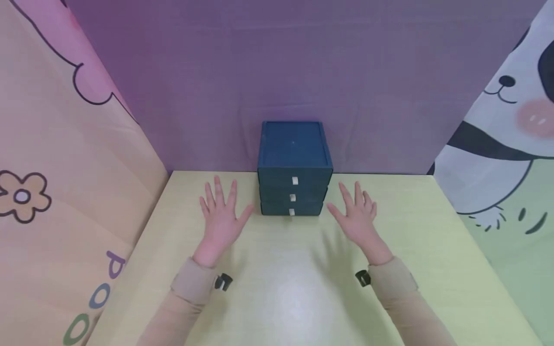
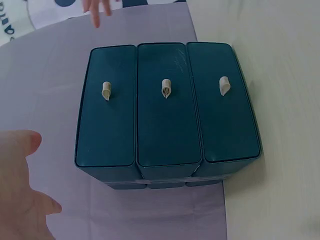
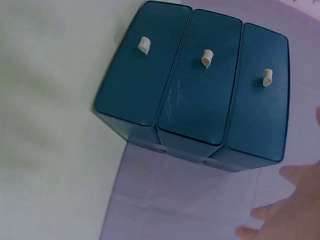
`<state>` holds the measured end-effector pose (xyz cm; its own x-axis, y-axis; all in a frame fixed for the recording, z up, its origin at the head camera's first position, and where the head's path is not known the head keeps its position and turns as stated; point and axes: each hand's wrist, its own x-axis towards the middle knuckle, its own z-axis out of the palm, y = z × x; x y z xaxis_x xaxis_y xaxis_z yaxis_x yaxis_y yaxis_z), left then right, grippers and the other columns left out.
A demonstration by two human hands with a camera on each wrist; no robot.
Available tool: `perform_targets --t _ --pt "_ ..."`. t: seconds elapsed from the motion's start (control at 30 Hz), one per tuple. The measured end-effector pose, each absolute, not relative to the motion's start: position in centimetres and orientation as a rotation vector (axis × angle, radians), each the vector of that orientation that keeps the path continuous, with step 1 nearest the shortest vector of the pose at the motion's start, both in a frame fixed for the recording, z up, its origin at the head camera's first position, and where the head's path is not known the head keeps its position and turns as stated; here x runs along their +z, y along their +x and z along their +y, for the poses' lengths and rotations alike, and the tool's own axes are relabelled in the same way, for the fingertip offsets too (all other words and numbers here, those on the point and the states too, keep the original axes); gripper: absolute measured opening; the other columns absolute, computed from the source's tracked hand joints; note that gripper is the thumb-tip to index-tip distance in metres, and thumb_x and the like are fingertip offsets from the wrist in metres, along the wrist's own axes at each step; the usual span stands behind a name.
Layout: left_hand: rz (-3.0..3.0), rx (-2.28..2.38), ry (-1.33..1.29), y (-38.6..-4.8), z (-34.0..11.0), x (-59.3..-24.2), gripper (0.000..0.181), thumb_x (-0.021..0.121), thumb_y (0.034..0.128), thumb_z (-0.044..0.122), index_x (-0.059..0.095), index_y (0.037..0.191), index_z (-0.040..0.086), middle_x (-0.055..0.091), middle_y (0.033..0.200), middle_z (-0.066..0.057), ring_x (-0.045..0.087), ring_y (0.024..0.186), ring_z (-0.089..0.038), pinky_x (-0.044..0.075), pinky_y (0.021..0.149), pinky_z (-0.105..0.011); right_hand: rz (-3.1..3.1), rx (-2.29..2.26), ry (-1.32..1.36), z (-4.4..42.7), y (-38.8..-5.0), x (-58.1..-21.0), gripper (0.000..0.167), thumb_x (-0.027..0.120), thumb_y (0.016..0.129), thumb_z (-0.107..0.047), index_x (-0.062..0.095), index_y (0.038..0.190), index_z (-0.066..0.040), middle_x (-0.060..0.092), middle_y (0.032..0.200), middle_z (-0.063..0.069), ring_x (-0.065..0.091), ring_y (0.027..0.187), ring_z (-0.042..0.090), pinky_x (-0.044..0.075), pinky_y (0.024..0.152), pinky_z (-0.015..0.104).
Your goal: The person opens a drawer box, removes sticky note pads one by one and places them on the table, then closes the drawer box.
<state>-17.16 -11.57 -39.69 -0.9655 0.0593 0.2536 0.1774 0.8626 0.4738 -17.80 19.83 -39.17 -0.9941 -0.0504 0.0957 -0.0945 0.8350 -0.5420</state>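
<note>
A dark blue box of three stacked drawers [image 1: 294, 146] stands at the back of the table, against the purple cloth. Each drawer front carries a small whitish pull tab [image 1: 295, 180], and all three drawers look closed. My left hand [image 1: 221, 221] hovers to the left of the box with its fingers spread. To the right of it my right hand [image 1: 358, 218] is also spread, holding nothing. Neither hand touches the box. Both wrist views show the drawer fronts [image 2: 167, 120] turned sideways, with part of the right hand [image 3: 295, 205] at the right wrist view's edge.
The pale wooden table [image 1: 277, 278] reaches back to a purple cloth wall [image 1: 277, 67]. Printed cloths stand at both sides, one with a flower [image 1: 21, 196], the other with a panda [image 1: 497, 105]. Each wrist wears a small dark strap piece [image 1: 223, 282].
</note>
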Motion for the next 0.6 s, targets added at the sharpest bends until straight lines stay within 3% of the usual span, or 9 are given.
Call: perform_targets --t 0.17,0.33,0.43,0.6 --pt "-2.800 -1.152 -0.227 -18.3 -12.2 -39.7 0.072 0.049 0.0969 0.037 0.017 0.150 0.000 -0.010 0.155 -0.025 -0.009 0.142 -0.046 0.006 0.110 -0.066 -2.822 1.273 0.109 20.2 -18.2 -39.4 0.062 0.044 0.100 -0.033 0.021 0.151 -0.006 0.009 0.155 0.026 0.016 0.139 0.048 0.014 0.110 0.063" --pt "-2.794 -1.533 -0.179 -19.8 -12.7 -39.5 0.063 0.043 0.1006 0.034 0.020 0.150 0.002 0.011 0.157 -0.021 0.011 0.144 -0.039 0.015 0.114 -0.055 -2.743 1.553 0.056 20.5 -18.3 -40.0 0.058 0.042 0.102 -0.035 0.025 0.149 -0.005 0.028 0.151 0.023 0.039 0.130 0.040 0.033 0.106 0.055" --pt "-2.704 -1.840 -0.148 -21.0 -12.7 -39.1 0.057 0.039 0.1021 0.030 0.024 0.148 0.000 0.023 0.154 -0.020 0.024 0.141 -0.037 0.024 0.113 -0.049 -2.697 1.704 0.008 20.4 -18.5 -40.5 0.055 0.040 0.102 -0.034 0.028 0.147 -0.004 0.036 0.146 0.023 0.044 0.126 0.039 0.035 0.105 0.053" --pt "-2.509 -2.279 -0.091 -23.1 -12.6 -38.3 0.056 0.036 0.1033 0.027 0.020 0.148 -0.004 0.025 0.152 -0.023 0.030 0.138 -0.037 0.035 0.108 -0.047 -2.670 1.832 0.002 20.0 -18.8 -41.6 0.051 0.039 0.103 -0.030 0.032 0.144 0.000 0.041 0.139 0.026 0.048 0.121 0.040 0.036 0.106 0.050"
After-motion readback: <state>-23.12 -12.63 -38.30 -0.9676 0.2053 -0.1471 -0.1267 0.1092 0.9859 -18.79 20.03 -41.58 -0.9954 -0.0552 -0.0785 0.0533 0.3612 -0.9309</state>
